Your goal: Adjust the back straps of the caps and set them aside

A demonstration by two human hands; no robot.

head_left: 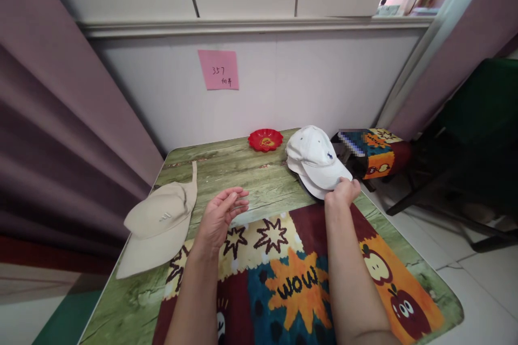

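Observation:
At the table's back right, a white baseball cap (313,148) with a small dark blue emblem rests on other caps, one pale and one dark at the edge. My right hand (343,191) has its fingers closed on the front of the white cap's brim. My left hand (220,215) is raised over the middle of the table, fingers stretched out and nothing in it. To its left lies a beige cap (162,213) with a small stripe logo, its brim toward me and its strap sticking out behind.
A red scalloped dish (265,140) stands near the wall. A colourful printed mat (275,280) covers the front of the green wood-look table (226,167). A pink note (219,69) is stuck to the wall. A stool with a printed cover (382,153) stands beyond the right edge.

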